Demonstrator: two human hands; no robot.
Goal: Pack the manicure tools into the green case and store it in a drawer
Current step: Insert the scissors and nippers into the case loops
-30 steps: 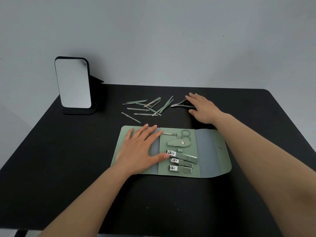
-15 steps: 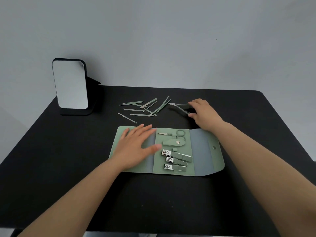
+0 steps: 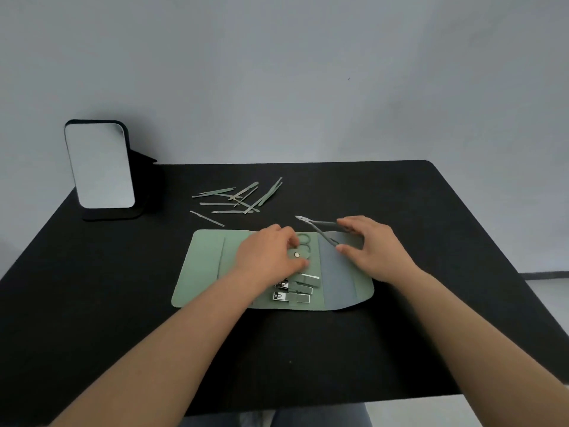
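Nippers [image 3: 320, 228] in right hand [image 3: 374, 248] over case [image 3: 203, 263] (open).

Matte black counter [image 3: 123, 303] with rounded far corners stands against a plain pale grey wall [image 3: 308, 72] under soft, even light, with a strip of light floor [image 3: 545, 283] visible past its right edge.
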